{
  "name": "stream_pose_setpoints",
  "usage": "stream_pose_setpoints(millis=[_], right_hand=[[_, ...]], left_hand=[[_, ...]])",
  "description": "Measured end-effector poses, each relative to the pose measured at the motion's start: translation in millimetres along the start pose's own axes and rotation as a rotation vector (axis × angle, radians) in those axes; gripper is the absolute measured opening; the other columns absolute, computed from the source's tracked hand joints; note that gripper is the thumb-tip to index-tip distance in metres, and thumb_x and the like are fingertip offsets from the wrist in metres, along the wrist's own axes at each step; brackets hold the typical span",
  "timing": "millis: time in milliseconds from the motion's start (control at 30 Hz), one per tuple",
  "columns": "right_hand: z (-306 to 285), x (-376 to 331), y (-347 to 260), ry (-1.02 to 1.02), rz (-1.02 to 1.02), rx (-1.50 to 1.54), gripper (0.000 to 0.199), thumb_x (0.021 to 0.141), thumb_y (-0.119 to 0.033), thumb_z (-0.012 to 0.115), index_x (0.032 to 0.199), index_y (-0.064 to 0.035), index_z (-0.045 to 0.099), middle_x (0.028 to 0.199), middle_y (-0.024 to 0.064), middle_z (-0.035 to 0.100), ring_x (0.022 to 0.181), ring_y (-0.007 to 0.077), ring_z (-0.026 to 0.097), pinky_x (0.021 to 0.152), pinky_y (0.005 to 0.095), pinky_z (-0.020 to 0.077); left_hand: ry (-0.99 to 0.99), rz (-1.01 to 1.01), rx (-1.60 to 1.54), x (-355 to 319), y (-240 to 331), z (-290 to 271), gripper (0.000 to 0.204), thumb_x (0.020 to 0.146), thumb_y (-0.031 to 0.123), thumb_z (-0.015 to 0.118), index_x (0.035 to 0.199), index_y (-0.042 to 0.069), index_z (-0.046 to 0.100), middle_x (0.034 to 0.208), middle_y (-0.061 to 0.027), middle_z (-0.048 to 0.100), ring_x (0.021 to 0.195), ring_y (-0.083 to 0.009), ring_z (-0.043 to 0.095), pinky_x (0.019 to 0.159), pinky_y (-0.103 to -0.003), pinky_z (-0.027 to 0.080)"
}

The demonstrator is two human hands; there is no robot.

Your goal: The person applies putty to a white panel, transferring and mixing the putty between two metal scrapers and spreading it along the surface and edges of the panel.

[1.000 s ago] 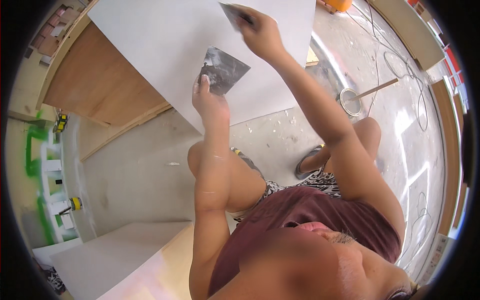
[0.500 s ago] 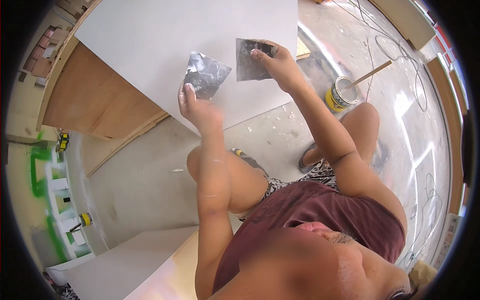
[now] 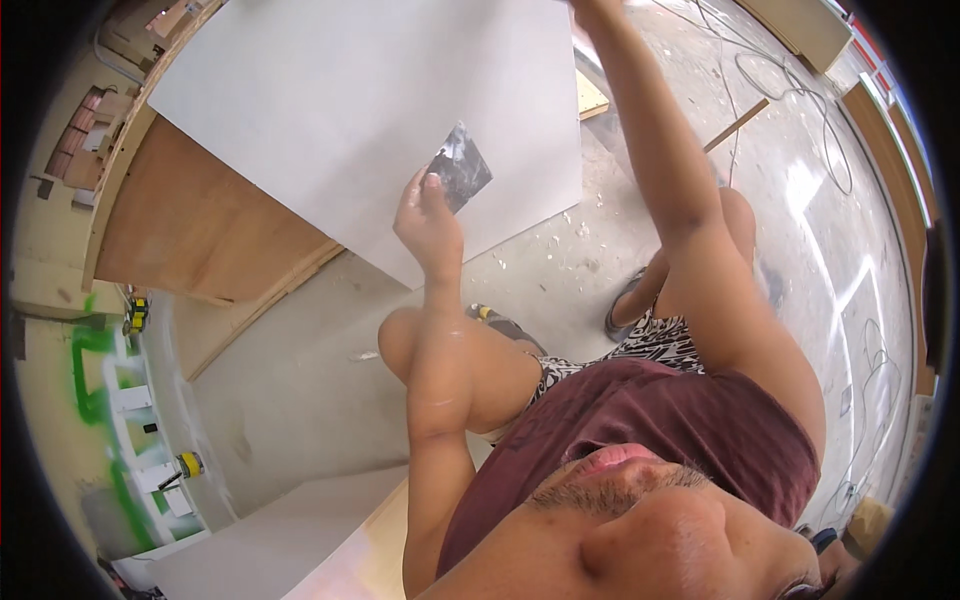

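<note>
My left hand [image 3: 428,222] gripped the metal scraper [image 3: 460,168] against the white board [image 3: 350,110], blade angled up-right. My right hand [image 3: 590,8] had risen from beside the scraper to the board's top edge; its grip I couldn't tell. Spreading looked paused.

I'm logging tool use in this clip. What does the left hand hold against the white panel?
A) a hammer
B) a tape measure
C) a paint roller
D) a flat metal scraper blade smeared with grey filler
D: the left hand pinches a flat putty knife, grey-smeared, over the white panel.
</note>
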State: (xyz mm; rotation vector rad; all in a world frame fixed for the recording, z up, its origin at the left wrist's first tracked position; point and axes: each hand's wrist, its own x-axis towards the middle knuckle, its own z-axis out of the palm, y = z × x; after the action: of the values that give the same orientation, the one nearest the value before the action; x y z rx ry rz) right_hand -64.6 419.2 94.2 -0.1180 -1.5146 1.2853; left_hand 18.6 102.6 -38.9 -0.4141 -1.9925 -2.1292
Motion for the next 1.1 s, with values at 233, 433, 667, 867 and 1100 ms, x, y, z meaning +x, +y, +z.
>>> stream_pose_setpoints(millis=[233, 433, 667, 867, 1100], right_hand=[[13, 58, -8, 0.121, -0.060, -0.588, 0.034, 0.083, -0.015, 0.052, 0.112, -0.0119, 0.070, 0.105, 0.0234, 0.068, 0.106, 0.0379, 0.064, 0.090, 0.0439, 0.0498], [81, 22, -35, 0.078, -0.096, -0.900, 0.027, 0.089, -0.016, 0.049, 0.109, -0.0122, 0.065, 0.097, 0.0194, 0.069, 0.094, 0.0411, 0.064, 0.084, 0.0503, 0.0511], [130, -74, -39, -0.246, -0.567, -0.782, 0.035, 0.090, -0.010, 0.050, 0.124, -0.0071, 0.059, 0.103, 0.0169, 0.067, 0.100, 0.0371, 0.063, 0.081, 0.0476, 0.0520], [65, -10, -36, 0.027, -0.162, -0.622, 0.039, 0.089, -0.012, 0.048, 0.123, -0.0192, 0.065, 0.096, 0.0275, 0.067, 0.094, 0.0423, 0.066, 0.084, 0.0499, 0.0521], [45, 65, -24, 0.180, -0.132, -0.769, 0.029, 0.086, -0.018, 0.052, 0.108, -0.0063, 0.066, 0.105, 0.0272, 0.066, 0.102, 0.0427, 0.064, 0.091, 0.0495, 0.0485]], left_hand=[[0.007, -0.040, -0.091, 4, 2, -14, 0.029, 0.095, 0.013, 0.057, 0.112, -0.008, 0.065, 0.097, -0.0081, 0.068, 0.086, -0.0124, 0.062, 0.078, -0.027, 0.049], [0.031, -0.120, -0.143, 2, 0, -19, 0.030, 0.095, 0.013, 0.056, 0.114, -0.010, 0.063, 0.101, -0.0093, 0.068, 0.092, -0.0141, 0.061, 0.084, -0.027, 0.048], [-0.034, -0.085, -0.186, 7, -8, -5, 0.025, 0.098, 0.007, 0.056, 0.113, -0.012, 0.061, 0.102, -0.0111, 0.067, 0.090, -0.0124, 0.061, 0.084, -0.025, 0.049], [0.009, -0.082, -0.204, 5, -2, -12, 0.026, 0.097, 0.007, 0.057, 0.114, -0.012, 0.061, 0.102, -0.0110, 0.067, 0.090, -0.0122, 0.061, 0.083, -0.025, 0.049], [0.041, -0.151, -0.213, 8, -8, -24, 0.028, 0.095, 0.010, 0.056, 0.112, -0.012, 0.062, 0.099, -0.0090, 0.066, 0.088, -0.0122, 0.059, 0.081, -0.026, 0.048]])
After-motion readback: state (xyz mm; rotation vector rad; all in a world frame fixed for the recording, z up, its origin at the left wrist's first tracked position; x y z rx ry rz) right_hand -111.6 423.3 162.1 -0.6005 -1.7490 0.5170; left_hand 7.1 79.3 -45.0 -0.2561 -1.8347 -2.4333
